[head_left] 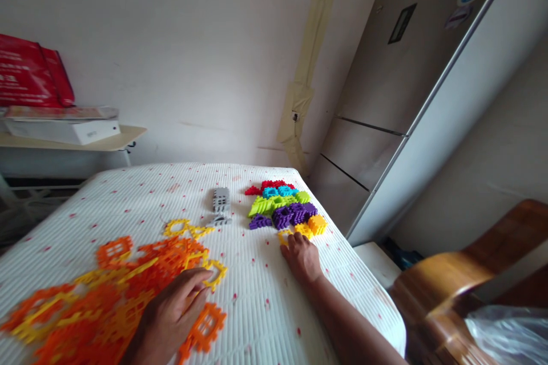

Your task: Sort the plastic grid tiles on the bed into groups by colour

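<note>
My left hand [173, 311] is over the near edge of a loose pile of orange and yellow toothed plastic building pieces. Its thumb and fingers close at the rim of a yellow ring-shaped building piece [220, 276]. An orange window-shaped building piece [209, 326] lies just below that hand. At the right, my right hand [303, 256] is closed over a yellow building piece [283, 236], partly hidden by the fingers, beside the yellow stacks [317, 224]. Behind these stand purple stacks [295, 214], lime green stacks [278, 202], blue stacks [278, 191] and red stacks [276, 183].
Grey building pieces [221, 199] stand mid-table on a white dotted cover [141, 194]. Orange pieces [162, 262] spread across the left. A fridge [368, 80] and a wooden chair [445, 279] are at the right. A side table [124, 138] holds a box and red bag.
</note>
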Demonstrator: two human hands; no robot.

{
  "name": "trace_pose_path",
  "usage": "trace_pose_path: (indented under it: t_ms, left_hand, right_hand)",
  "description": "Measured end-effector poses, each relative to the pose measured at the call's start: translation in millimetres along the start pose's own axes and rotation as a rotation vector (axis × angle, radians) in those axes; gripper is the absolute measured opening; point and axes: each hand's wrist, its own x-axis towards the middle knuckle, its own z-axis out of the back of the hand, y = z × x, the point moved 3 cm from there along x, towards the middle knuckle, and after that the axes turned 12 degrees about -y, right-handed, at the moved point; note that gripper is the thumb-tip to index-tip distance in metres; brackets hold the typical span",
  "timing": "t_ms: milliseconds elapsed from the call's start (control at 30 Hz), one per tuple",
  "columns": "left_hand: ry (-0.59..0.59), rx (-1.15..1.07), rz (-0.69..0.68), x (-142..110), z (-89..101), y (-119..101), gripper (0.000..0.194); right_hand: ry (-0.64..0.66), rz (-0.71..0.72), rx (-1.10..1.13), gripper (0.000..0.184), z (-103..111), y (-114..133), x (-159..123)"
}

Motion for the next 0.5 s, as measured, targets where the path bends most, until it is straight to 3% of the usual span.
trace_pose_path:
  t_ms: [267,500]
  left_hand:
    - [0.036,0.001,0.078,0.3,-0.3,1.1,0.014]
    - [0.018,0.007,0.030,-0.5,-1.3,1.7,0.012]
  right_hand:
    - [-0.053,0.039,0.022,0.014,-2.6,-2.1,2.1]
    - [-0.078,0.071,0.040,0.015,-7.8,-1.4,3.7]
